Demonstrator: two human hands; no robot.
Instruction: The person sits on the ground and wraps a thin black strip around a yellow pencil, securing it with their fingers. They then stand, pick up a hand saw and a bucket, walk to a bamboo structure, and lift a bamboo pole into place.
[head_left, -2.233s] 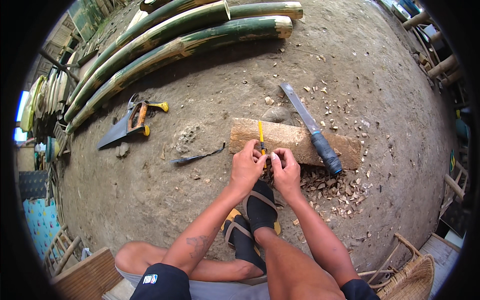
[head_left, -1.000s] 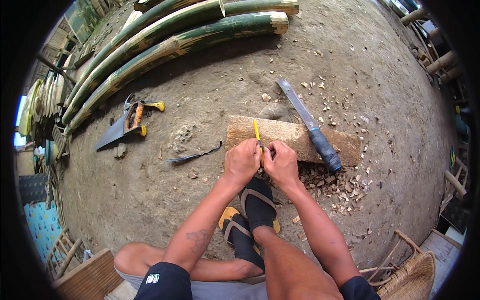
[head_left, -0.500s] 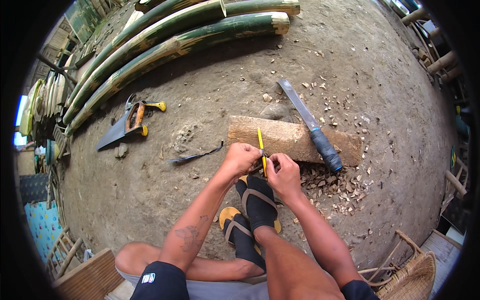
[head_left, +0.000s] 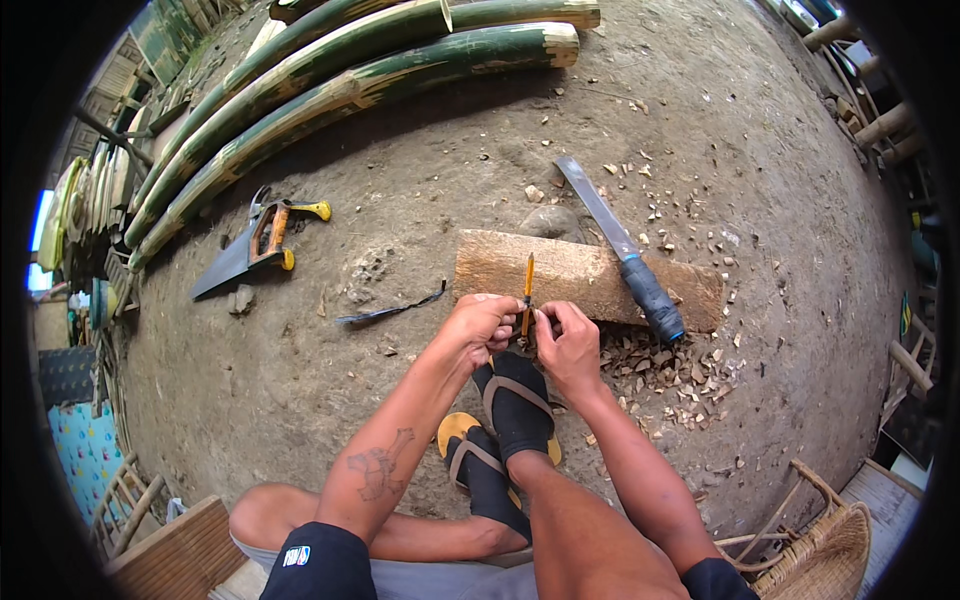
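A slim yellow pencil (head_left: 529, 276) stands nearly upright between my hands, its dark tip pointing away from me. Around its middle is a thin black strip (head_left: 526, 304), partly hidden by fingers. My left hand (head_left: 487, 322) is closed on the pencil, thumb and forefinger pressed at the band. From the other side my right hand (head_left: 567, 345) pinches the strip's end close to the pencil; its fingertips cover most of that end. Just beyond both hands lies a thick wooden block (head_left: 540, 262) on the ground. Across its right part rests a machete (head_left: 622, 240) with a black-wrapped handle.
Another black strip (head_left: 392, 306) lies left of my hands. Farther left is a handsaw (head_left: 240, 255) with an orange and yellow handle. Long green bamboo poles (head_left: 400, 75) lie at the far left. Wood chips (head_left: 690, 385) are scattered by the block. A woven basket (head_left: 825, 555) stands near right.
The pencil has turned in my fingers, so its dark tip and a darker side show. My left forearm has rolled slightly, and my left thumb lies flatter at the band.
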